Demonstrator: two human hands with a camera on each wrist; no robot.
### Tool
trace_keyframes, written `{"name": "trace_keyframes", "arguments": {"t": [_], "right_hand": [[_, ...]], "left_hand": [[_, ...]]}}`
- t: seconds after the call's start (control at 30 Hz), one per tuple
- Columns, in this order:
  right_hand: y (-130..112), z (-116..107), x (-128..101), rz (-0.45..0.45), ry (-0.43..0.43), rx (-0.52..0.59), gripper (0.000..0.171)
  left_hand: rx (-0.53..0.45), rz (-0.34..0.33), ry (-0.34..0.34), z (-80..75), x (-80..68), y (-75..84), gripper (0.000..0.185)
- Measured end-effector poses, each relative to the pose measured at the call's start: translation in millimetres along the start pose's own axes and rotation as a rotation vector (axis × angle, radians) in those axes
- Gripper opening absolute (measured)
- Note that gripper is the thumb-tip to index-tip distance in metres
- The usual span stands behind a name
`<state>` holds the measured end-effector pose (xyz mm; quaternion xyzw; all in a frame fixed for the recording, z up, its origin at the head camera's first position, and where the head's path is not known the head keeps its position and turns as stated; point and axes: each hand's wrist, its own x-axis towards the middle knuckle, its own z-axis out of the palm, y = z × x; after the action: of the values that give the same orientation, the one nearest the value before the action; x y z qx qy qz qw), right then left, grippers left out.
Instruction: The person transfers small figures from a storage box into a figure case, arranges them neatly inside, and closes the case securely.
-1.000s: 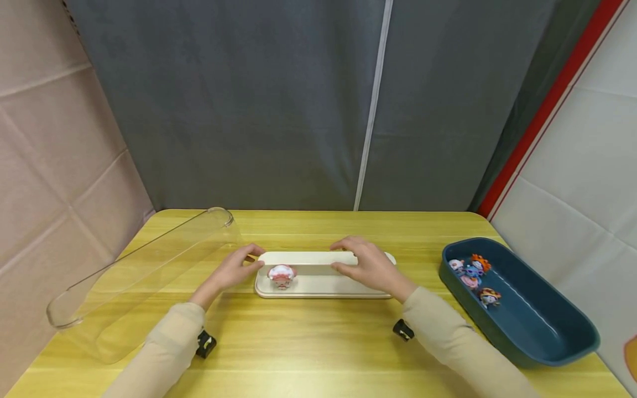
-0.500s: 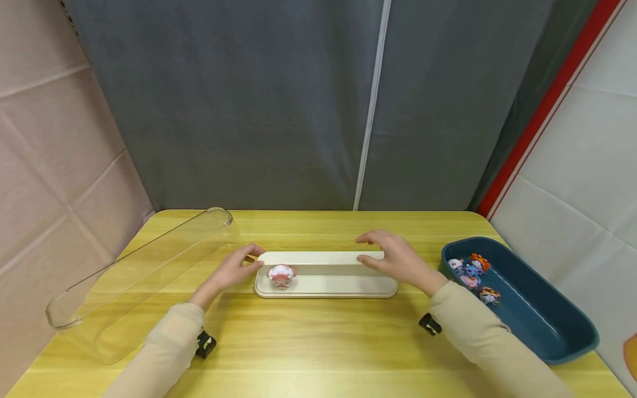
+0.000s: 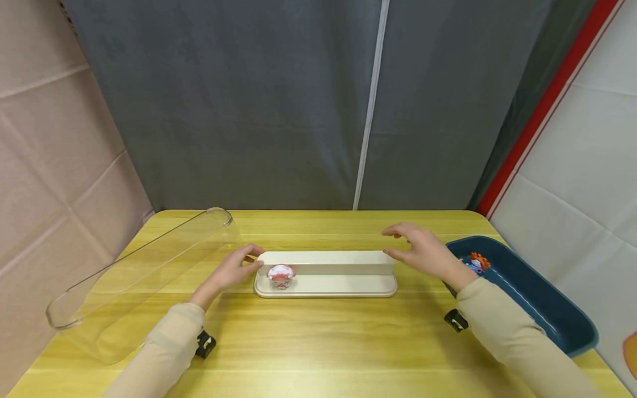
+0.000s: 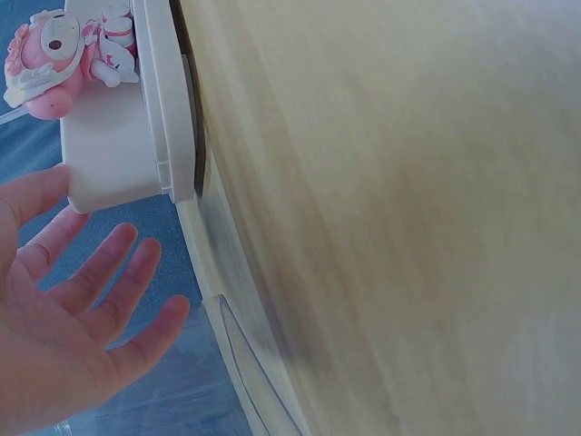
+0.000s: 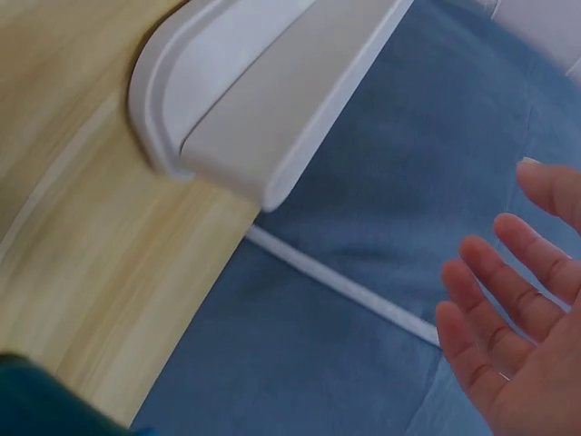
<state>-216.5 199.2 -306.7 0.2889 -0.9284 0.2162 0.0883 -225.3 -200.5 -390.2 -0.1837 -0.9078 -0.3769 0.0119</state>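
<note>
A white two-step display stand (image 3: 338, 284) lies lengthwise on the wooden table. On the left part of its lower step stands a small pink-and-white figurine (image 3: 281, 276), also close up in the left wrist view (image 4: 54, 54). My left hand (image 3: 233, 273) touches the stand's left end with thumb and index finger, its other fingers loosely spread. Beyond the stand's right end, my right hand (image 3: 423, 253) is in the air, thumb and fingers apart, holding nothing. Right of it, a dark blue bin (image 3: 539, 298) contains an orange-haired figurine (image 3: 479, 262); my hand and forearm hide part of the bin.
A long clear plastic cover (image 3: 149, 271) lies slanted at the table's left. Behind the table hangs a grey curtain (image 3: 249, 110) with a pale strip. Pinkish panels (image 3: 59, 166) stand at the left and white ones (image 3: 577, 182) at the right.
My right hand has moved right from over the stand to beyond its right end, covering part of the bin and several figurines seen earlier. The left hand and the pink figurine stayed put.
</note>
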Motion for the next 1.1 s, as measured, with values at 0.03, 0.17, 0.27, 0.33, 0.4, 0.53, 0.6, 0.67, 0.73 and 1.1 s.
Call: {"name": "trace_keyframes", "arguments": {"t": [0.03, 0.17, 0.27, 0.33, 0.4, 0.53, 0.6, 0.67, 0.73, 1.1], "right_hand": [[2, -2, -1, 0.007, -0.001, -0.005, 0.035], [9, -10, -4, 0.03, -0.005, -0.016, 0.036], [15, -16, -7, 0.042, -0.016, -0.009, 0.036], [18, -21, -9, 0.048, -0.022, -0.005, 0.036], [21, -25, -12, 0.059, -0.027, -0.004, 0.037], [26, -33, -16, 0.078, -0.024, -0.005, 0.039], [28, -38, -18, 0.084, -0.023, -0.008, 0.04], [31, -42, -21, 0.087, -0.023, -0.001, 0.04], [35, -47, -24, 0.086, -0.022, 0.016, 0.04], [62, -68, -42, 0.035, 0.063, 0.029, 0.033]], "left_hand": [[0.0, 0.001, 0.001, -0.2, 0.0, 0.1, 0.026], [0.002, 0.003, 0.003, -0.5, -0.2, 0.2, 0.026], [0.0, 0.0, 0.004, -0.1, -0.3, 0.1, 0.026], [0.001, -0.004, 0.003, 0.1, -0.5, 0.2, 0.026], [0.0, -0.007, 0.004, 0.2, -0.7, 0.3, 0.026], [-0.006, -0.01, 0.001, 0.0, -1.1, 1.1, 0.026], [-0.008, -0.007, 0.0, 0.0, -1.2, 1.5, 0.026], [-0.01, -0.002, -0.001, -0.1, -1.2, 1.9, 0.026], [-0.011, 0.002, 0.0, 0.0, -1.2, 2.2, 0.026], [-0.011, -0.002, 0.008, 0.2, -1.4, 2.5, 0.026]]}}
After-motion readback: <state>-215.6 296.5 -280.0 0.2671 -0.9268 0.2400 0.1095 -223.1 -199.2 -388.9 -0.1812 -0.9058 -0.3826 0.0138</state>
